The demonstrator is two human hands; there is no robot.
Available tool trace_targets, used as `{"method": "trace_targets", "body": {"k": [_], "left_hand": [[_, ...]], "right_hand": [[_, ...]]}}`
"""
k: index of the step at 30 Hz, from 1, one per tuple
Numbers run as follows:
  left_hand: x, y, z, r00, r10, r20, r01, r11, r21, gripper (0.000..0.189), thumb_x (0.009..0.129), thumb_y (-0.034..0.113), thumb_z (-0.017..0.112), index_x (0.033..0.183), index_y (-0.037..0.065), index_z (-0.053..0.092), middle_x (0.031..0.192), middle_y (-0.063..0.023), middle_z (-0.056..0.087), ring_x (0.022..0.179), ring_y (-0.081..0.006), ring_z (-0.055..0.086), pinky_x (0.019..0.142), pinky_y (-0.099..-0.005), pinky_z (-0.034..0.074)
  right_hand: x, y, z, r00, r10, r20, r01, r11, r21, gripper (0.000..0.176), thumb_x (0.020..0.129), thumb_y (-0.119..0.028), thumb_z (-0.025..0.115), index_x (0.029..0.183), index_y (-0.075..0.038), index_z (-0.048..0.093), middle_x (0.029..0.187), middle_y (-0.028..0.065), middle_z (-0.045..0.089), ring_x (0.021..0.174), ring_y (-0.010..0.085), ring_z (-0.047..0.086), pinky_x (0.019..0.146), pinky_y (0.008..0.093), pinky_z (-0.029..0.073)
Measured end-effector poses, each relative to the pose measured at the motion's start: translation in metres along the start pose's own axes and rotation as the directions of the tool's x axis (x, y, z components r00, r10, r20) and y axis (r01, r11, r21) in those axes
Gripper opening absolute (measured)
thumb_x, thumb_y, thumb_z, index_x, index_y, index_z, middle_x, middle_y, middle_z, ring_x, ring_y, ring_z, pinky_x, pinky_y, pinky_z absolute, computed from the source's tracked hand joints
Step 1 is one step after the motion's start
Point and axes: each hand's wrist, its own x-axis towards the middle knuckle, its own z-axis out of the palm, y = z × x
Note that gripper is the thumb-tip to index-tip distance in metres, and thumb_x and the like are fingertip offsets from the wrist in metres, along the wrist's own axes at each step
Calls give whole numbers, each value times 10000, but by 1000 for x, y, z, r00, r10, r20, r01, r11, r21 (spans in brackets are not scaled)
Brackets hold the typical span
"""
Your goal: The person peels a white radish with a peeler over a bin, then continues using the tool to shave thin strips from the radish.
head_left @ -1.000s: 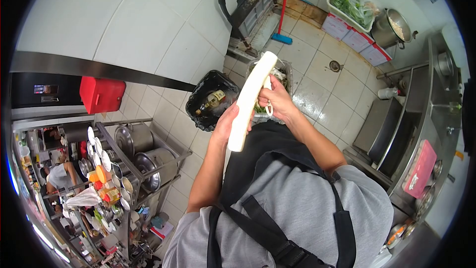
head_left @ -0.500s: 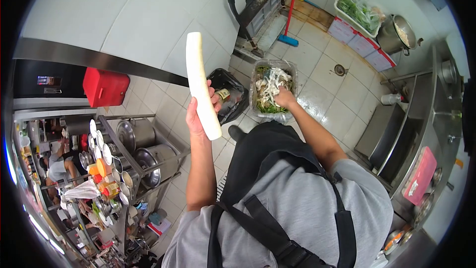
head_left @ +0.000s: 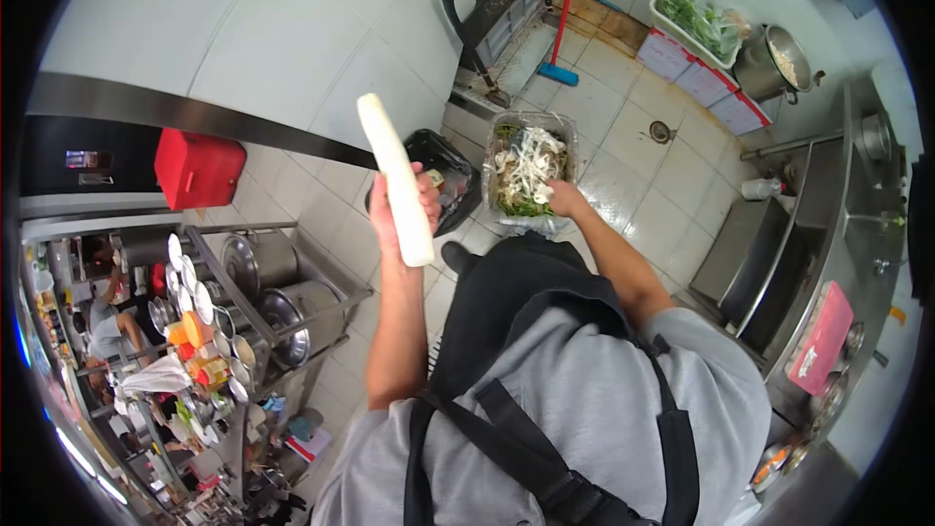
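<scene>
A long, white, peeled daikon radish (head_left: 396,175) rests in my left hand (head_left: 386,224), whose fingers wrap round its middle. Its pale upper end points away from me, tilted a little to the left. My right hand (head_left: 566,198) is closed at the near right edge of a plastic-lined bin (head_left: 575,151). What its fingers hold, if anything, I cannot make out. Inside that bin lie white peelings (head_left: 534,158) heaped over green leafy scraps (head_left: 524,205). Left of it stands a second bin with a black bag (head_left: 466,206), partly behind my left hand and the radish.
A platform trolley (head_left: 497,49) and a red-handled broom (head_left: 559,72) stand ahead. Boxes (head_left: 703,83) carry a basket of greens (head_left: 699,19) beside a metal pot (head_left: 765,68). Steel sinks (head_left: 779,263) line the right; a rack with large pots (head_left: 302,317) stands left, near a red bin (head_left: 199,170).
The radish and my left hand have lowered slightly, its far end tipping more to the left. My right hand has shifted a little toward the bin's right edge, uncovering more peelings.
</scene>
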Motion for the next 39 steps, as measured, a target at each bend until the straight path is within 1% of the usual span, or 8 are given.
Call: {"method": "trace_targets", "body": {"k": [4,6,11,26,28,31,34,39], "left_hand": [[8,-9,-18,986,-36,-160,70,975,209,651,909,579,434,1165,-16,494,822,-82,501,679,-170,497,547,-275,464],[16,-15,-30,980,-56,-191,106,958,265,594,911,569,440,1144,26,497,841,-101,526,678,-193,542,550,-304,504],[27,-36,-24,957,-147,-249,212,942,259,579,924,602,354,1022,52,506,814,-113,588,622,-196,587,507,-302,515],[40,-54,-10,939,-188,-289,280,906,319,529,934,554,386,1034,51,517,810,-121,580,637,-214,579,534,-328,505],[31,-63,15,942,-30,-334,187,874,448,518,949,528,371,989,39,537,767,-118,600,593,-209,584,517,-320,504],[24,-65,24,857,-213,-469,426,804,414,510,985,482,288,977,36,535,713,-87,588,522,-192,572,457,-304,484],[16,-69,28,871,-249,-423,418,828,375,497,985,479,294,1021,42,527,718,-96,585,520,-194,567,448,-298,483],[3,-67,18,855,-318,-411,471,808,353,462,981,480,315,1079,65,495,757,-101,564,533,-190,548,444,-286,468]], "right_hand": [[-66,-77,-85,999,-33,-37,49,785,618,357,930,-244,475,1236,-74,545,1046,166,644,974,326,614,857,361,481],[-111,-115,-141,955,-251,-160,290,670,683,327,926,-214,496,1232,-112,553,1085,148,634,974,315,613,843,359,478],[-158,-155,-195,693,-657,-297,721,628,294,302,883,-166,562,1183,-160,589,857,75,601,751,273,619,658,369,511],[-149,-149,-195,674,-669,-314,738,627,247,300,868,-147,576,1166,-155,615,774,87,579,691,277,599,609,383,487],[-127,-139,-181,669,-646,-369,741,618,263,295,872,-146,572,1164,-137,614,755,95,574,694,283,598,625,389,487],[-104,-130,-176,682,-609,-405,731,590,344,282,888,-146,551,1160,-100,612,782,125,607,745,311,611,688,401,493],[-76,-116,-171,740,-531,-413,667,661,345,276,899,-156,529,1152,-82,612,1005,174,649,892,341,626,773,394,501],[-15,-92,-158,785,-434,-442,598,718,357,268,894,-144,536,1133,-51,613,977,190,653,843,333,642,759,386,503]]}}
